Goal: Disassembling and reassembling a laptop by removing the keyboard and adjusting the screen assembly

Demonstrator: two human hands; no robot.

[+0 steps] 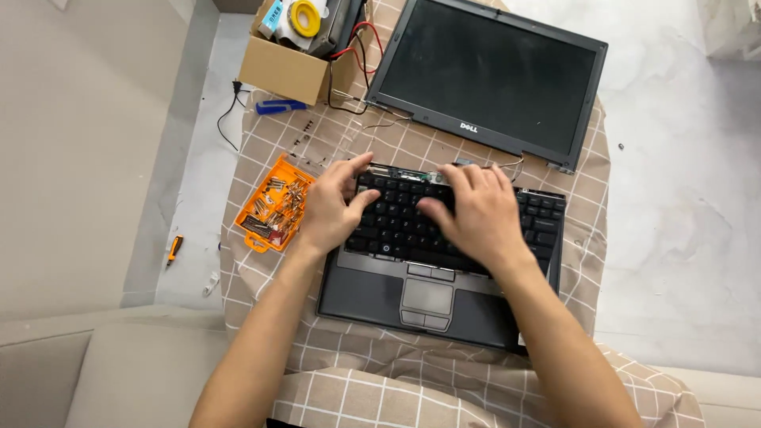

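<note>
A dark grey laptop base (372, 297) lies on a beige checked cloth (261, 277), with its black keyboard (396, 226) on top. My left hand (331, 208) rests on the keyboard's left end, fingers spread toward its upper left corner. My right hand (474, 212) lies flat across the middle of the keyboard, fingers pointing left. Neither hand holds a tool. The detached screen panel (487, 75) lies flat beyond the base, with thin wires (515, 162) trailing between them.
An orange case of screwdriver bits (275, 204) sits left of the laptop. A cardboard box (285, 67) with a yellow tape roll (304, 17) stands at the back left, beside a blue-handled tool (277, 105). A small orange tool (173, 249) lies on the floor.
</note>
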